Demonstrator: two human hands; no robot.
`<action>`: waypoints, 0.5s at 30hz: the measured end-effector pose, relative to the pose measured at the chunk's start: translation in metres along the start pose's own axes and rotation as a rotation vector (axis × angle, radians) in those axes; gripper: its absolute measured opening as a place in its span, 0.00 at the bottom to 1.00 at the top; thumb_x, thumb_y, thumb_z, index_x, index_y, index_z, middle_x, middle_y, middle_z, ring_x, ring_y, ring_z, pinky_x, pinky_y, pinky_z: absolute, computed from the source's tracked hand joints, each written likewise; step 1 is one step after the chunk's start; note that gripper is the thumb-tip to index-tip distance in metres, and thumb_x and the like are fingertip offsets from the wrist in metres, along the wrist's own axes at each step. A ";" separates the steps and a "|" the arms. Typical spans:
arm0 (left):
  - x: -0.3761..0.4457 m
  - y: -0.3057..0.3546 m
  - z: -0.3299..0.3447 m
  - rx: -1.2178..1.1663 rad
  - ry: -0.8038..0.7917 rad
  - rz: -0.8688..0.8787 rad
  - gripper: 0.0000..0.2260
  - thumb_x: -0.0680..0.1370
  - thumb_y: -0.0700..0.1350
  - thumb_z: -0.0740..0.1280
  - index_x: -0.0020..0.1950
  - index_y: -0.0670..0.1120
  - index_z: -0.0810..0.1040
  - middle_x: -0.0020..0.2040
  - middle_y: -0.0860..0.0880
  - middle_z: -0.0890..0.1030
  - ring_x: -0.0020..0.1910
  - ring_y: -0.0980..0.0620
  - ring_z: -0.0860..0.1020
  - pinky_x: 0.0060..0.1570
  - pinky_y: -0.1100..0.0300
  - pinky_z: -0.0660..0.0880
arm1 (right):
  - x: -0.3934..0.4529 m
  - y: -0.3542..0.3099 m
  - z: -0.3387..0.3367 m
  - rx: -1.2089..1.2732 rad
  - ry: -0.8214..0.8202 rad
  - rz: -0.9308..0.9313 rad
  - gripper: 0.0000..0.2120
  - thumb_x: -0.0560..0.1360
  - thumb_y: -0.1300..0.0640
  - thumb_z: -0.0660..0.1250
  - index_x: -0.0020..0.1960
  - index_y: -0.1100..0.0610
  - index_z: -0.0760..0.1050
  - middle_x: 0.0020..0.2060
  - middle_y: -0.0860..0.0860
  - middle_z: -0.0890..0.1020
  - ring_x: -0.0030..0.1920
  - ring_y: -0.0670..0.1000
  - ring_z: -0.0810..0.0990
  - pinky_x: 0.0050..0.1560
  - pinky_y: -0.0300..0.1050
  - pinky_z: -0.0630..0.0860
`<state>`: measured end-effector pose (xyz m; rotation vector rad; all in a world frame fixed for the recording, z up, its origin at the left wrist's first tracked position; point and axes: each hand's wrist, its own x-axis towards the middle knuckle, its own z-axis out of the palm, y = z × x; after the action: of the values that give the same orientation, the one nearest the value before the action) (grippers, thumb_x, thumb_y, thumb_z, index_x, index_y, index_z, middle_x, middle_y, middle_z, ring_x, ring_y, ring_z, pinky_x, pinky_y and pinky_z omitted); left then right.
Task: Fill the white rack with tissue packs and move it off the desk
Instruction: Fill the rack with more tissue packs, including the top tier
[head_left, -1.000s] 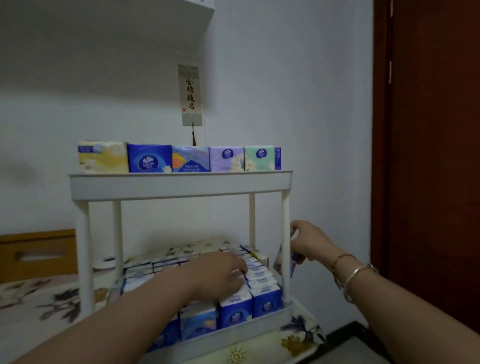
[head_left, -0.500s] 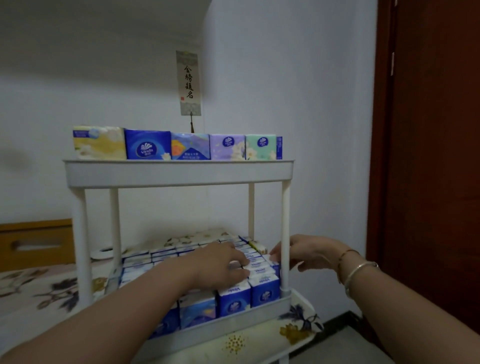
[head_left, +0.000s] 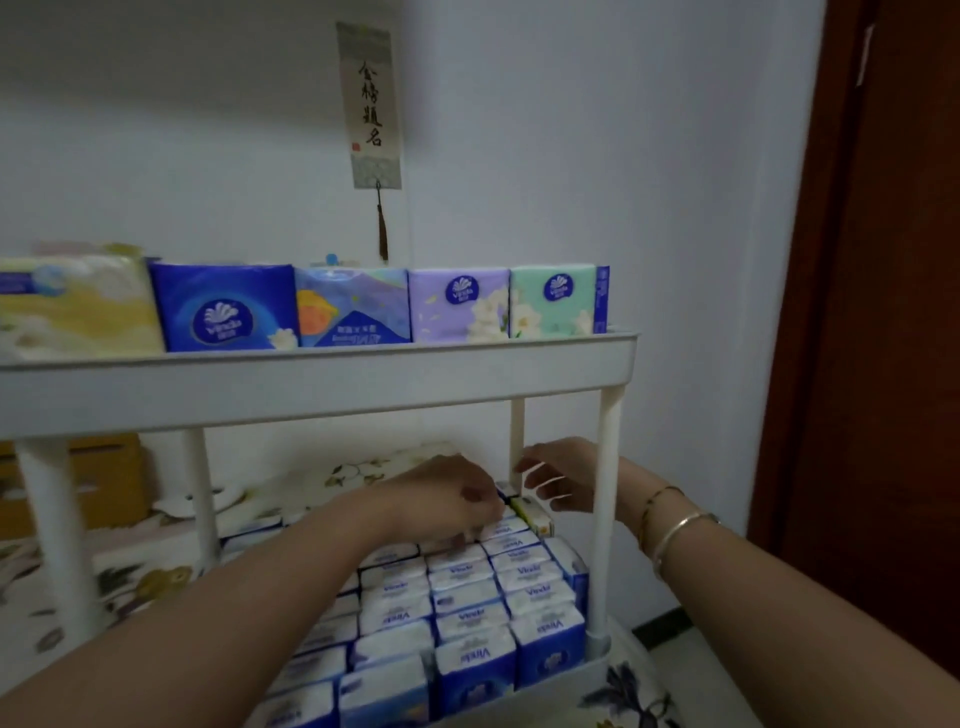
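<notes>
Reaching under white plastic two-tier rack (head_left: 322, 387): left hand (head_left: 447, 499) pressed flat on blue-white tissue packs (head_left: 467, 597), grip unclear; right hand (head_left: 563, 473) fingers spread, empty.

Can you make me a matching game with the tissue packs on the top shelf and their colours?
Things:
1. pack at the left end
2. second pack from the left
3. fourth pack from the left
4. pack at the right end

Colours:
A. mint green
B. pale yellow
C. lilac
D. deep blue

Pairs: 1-B, 2-D, 3-C, 4-A
</notes>
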<state>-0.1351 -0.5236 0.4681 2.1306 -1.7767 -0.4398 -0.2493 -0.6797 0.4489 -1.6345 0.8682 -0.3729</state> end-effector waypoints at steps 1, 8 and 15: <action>0.001 0.000 -0.003 -0.081 -0.022 -0.025 0.13 0.79 0.50 0.63 0.52 0.41 0.81 0.48 0.46 0.83 0.38 0.55 0.80 0.46 0.59 0.77 | 0.002 -0.005 0.001 0.027 -0.023 0.012 0.12 0.79 0.54 0.61 0.42 0.59 0.79 0.33 0.51 0.79 0.31 0.48 0.74 0.30 0.38 0.70; -0.017 0.002 -0.012 -0.280 0.041 -0.106 0.11 0.79 0.50 0.64 0.54 0.45 0.81 0.48 0.49 0.84 0.40 0.56 0.81 0.41 0.68 0.77 | -0.006 -0.031 0.001 0.196 -0.094 0.113 0.13 0.81 0.56 0.56 0.43 0.59 0.75 0.36 0.52 0.80 0.30 0.48 0.75 0.28 0.38 0.70; -0.080 0.034 -0.010 -0.743 0.458 -0.040 0.24 0.70 0.60 0.68 0.61 0.50 0.75 0.52 0.52 0.84 0.47 0.56 0.83 0.52 0.60 0.77 | -0.053 -0.043 -0.006 0.607 -0.154 -0.016 0.19 0.80 0.50 0.54 0.50 0.64 0.75 0.39 0.61 0.85 0.39 0.58 0.84 0.40 0.48 0.79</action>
<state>-0.1746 -0.4502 0.4943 1.5694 -1.0831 -0.4760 -0.2745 -0.6449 0.5025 -1.0898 0.5521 -0.4617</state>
